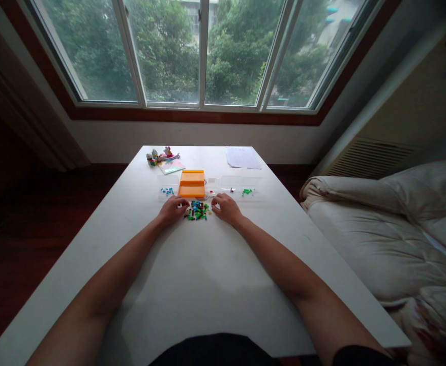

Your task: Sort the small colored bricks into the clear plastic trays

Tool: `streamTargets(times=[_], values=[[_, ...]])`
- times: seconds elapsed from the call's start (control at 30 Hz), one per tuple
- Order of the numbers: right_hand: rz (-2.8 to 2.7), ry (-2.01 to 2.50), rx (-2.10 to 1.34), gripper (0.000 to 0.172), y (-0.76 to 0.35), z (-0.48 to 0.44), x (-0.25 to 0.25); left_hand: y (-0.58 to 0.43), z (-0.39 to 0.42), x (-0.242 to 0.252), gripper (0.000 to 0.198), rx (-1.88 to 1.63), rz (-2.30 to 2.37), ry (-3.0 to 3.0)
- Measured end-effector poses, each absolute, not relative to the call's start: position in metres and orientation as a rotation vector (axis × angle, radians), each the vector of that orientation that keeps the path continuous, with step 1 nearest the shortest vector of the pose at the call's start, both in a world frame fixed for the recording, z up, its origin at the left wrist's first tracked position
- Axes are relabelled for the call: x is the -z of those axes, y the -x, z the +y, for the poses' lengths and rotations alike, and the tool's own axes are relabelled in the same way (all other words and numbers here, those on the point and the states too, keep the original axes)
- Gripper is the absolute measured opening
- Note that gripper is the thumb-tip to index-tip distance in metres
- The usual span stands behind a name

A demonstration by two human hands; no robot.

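Observation:
A loose pile of small toy building bricks, mostly green and blue with some brown and yellow, lies on the white table between my hands. At its left edge is my left hand, thumb and fingers bent together in a pinch. My right hand curls in from the other side, its fingertips drawn together beside the pile. Whatever either hand may hold is too small to make out. Just beyond the pile sits an orange box, flanked by clear plastic trays. Blue bricks lie in the left tray, green bricks in the right.
At the table's far left are small assembled toy figures and a pastel-coloured booklet. Sheets of paper lie at the far right. The white table stands before a window, with a cream sofa to its right.

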State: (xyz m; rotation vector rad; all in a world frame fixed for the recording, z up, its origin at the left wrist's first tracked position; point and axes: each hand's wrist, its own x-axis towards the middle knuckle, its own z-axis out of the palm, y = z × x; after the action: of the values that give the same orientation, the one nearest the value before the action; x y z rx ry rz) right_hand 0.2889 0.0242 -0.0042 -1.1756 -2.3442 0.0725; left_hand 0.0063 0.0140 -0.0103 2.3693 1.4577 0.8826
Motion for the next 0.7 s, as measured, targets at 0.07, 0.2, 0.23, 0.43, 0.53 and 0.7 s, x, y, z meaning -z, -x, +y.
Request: streamTargets(times=[0.07,0.2,0.23,0.43,0.53,0.7], values=[[-2.375,1.193,-0.049,0.002,-0.289,0.024,0.004,-0.006,0.014,0.012,0.017,-0.889,1.462,-2.388],[-2.427,1.214,-0.029,0.002,-0.287,0.023,0.004,-0.006,0.014,0.012,0.017,-0.877,1.469,-2.424],[-2.435,1.215,-0.026,0.003,-0.286,0.023,0.004,-0.007,0.014,0.012,0.017,-0.873,1.467,-2.435],[-2.396,1.177,-0.050,0.003,-0.283,0.020,-0.001,-0.008,0.011,0.008,0.017,-0.848,1.458,-2.463],[-2.430,1.046,-0.137,0.004,-0.278,0.013,-0.006,-0.008,0.010,0.008,0.017,-0.851,1.448,-2.468],[-2.578,0.784,-0.273,0.010,-0.261,-0.004,-0.010,-0.008,0.010,0.007,0.017,-0.822,1.447,-2.491]])
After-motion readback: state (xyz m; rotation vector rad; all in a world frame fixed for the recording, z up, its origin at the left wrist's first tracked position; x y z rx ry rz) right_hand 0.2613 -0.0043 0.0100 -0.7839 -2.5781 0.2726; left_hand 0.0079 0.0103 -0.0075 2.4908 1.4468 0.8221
